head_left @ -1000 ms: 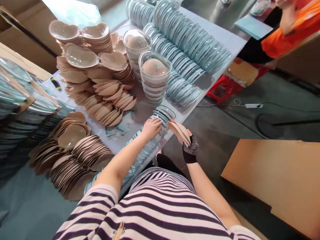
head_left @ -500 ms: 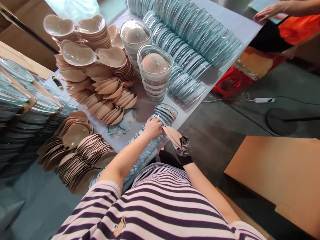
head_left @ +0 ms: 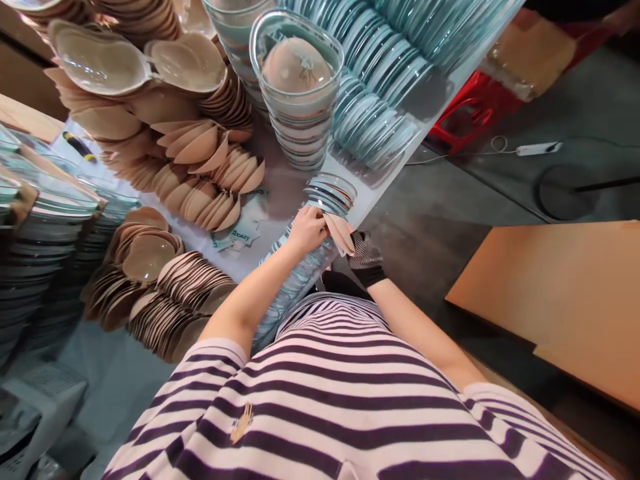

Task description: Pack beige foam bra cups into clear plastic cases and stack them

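A beige stick-on bra (head_left: 341,235), its cups folded together, is between my hands near the table's front edge. My left hand (head_left: 308,229) is bare, with its fingers curled at the bra's left end, just over a row of clear plastic cases (head_left: 293,283). On the right end, my right hand (head_left: 367,257) grips the bra in a dark fingerless-looking glove; its fingertips are partly hidden. Just beyond my left hand, more clear cases (head_left: 331,192) lie in the same row. Small printed cards (head_left: 243,232) lie left of it.
Beige bra cups (head_left: 193,140) are piled at the left, with more stacks (head_left: 175,300) nearer me. A tall stack of filled clear cases (head_left: 300,100) stands behind my hands. Rows of cases (head_left: 380,60) cover the far right. A cardboard box (head_left: 550,300) and red stool (head_left: 467,110) stand right.
The view has dipped closer to the table, and the other person's arm at the upper right has left it. Both my hands stay at the bra, with only slight shifts.
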A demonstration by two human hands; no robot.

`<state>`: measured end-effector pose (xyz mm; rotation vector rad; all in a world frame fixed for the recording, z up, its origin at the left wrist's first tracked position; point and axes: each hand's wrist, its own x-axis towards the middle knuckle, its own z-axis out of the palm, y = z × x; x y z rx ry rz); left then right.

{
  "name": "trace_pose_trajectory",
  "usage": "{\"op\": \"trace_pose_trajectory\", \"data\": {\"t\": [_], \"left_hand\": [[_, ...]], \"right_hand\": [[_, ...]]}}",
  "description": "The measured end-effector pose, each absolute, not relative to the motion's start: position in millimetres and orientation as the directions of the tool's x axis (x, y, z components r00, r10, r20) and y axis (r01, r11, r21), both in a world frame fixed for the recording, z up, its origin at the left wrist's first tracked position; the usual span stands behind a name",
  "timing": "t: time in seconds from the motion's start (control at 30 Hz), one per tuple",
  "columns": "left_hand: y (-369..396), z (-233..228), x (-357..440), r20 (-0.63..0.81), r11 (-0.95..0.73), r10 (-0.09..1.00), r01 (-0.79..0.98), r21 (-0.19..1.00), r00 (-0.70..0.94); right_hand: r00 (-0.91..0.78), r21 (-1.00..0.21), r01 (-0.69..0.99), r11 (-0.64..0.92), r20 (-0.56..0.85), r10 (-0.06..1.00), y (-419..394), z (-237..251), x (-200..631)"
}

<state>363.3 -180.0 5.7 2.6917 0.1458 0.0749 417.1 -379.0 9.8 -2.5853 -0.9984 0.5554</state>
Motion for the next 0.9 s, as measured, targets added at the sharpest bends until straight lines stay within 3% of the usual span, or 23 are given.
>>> {"op": "trace_pose_trajectory", "data": {"t": [0.17, 0.33, 0.73, 0.9], "left_hand": [[-185, 6, 362, 0.069, -0.898, 0.131, 0.089, 0.431, 0.989], [-187, 8, 362, 0.064, -0.882, 0.179, 0.131, 0.452, 0.982], [-185, 11, 358, 0.034, -0.848, 0.083, 0.053, 0.527, 0.996], [-188, 14, 357, -0.031, -0.878, 0.071, 0.077, 0.472, 0.997]], "right_hand": [[0.669, -0.273, 0.597, -0.755, -0.35, 0.655, -335, 23, 448], [0.721, -0.284, 0.548, -0.787, -0.316, 0.617, -342, 22, 451], [0.708, -0.373, 0.586, -0.719, -0.195, 0.679, -335, -22, 447], [0.716, -0.302, 0.568, -0.765, -0.277, 0.641, -346, -31, 451]]}}
